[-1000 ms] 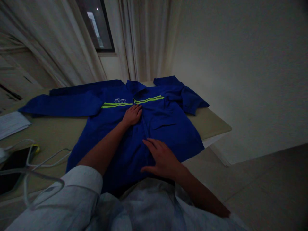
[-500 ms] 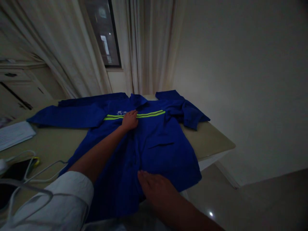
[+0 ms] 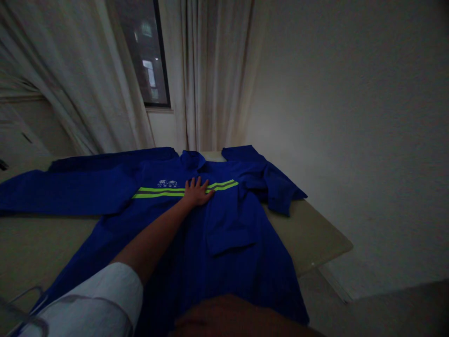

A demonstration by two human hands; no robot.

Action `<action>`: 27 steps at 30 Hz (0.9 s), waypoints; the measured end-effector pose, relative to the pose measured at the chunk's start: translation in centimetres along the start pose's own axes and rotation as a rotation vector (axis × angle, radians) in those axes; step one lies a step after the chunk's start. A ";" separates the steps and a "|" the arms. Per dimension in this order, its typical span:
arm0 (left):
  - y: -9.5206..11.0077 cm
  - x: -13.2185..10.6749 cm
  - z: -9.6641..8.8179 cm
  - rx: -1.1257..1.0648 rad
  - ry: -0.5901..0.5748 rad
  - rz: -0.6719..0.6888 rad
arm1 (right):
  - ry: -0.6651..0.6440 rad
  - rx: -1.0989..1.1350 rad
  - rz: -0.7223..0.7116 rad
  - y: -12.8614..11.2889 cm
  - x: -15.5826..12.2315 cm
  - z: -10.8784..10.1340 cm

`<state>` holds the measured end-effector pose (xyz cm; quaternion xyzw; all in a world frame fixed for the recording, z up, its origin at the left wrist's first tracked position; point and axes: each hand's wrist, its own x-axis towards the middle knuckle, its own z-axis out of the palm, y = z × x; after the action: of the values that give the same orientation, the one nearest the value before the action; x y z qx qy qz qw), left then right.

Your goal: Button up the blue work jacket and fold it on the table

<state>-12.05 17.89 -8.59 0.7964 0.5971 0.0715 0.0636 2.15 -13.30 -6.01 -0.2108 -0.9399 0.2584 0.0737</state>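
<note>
A long-sleeved blue work jacket lies front up, with lime-yellow stripes and a white logo across its chest. My left hand rests on the chest stripe beside the front opening, palm down and fingers spread. At the bottom of the view, my right hand is over the lower front of the jacket. Its back faces up; the fingers are dark and partly cut off, so their grip is unclear. The collar points away from me, and both sleeves lie out to the sides.
The jacket lies on a beige table, whose right corner juts out above the floor. Behind stand pale curtains and a dark window. A blurred white cable shows at lower left. A bare wall rises at right.
My left hand has spread its fingers flat on the chest. My right hand has moved down toward me along the jacket front. The view has shifted, and papers and phone have left it.
</note>
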 end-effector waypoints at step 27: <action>-13.8 17.0 -5.3 -0.582 0.175 -0.421 | 0.881 0.070 0.671 39.6 21.9 -16.4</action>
<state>-21.39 38.18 -5.35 0.5956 0.7058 0.2914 0.2494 0.68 34.50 -11.77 -0.5842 -0.6924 0.1863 0.3803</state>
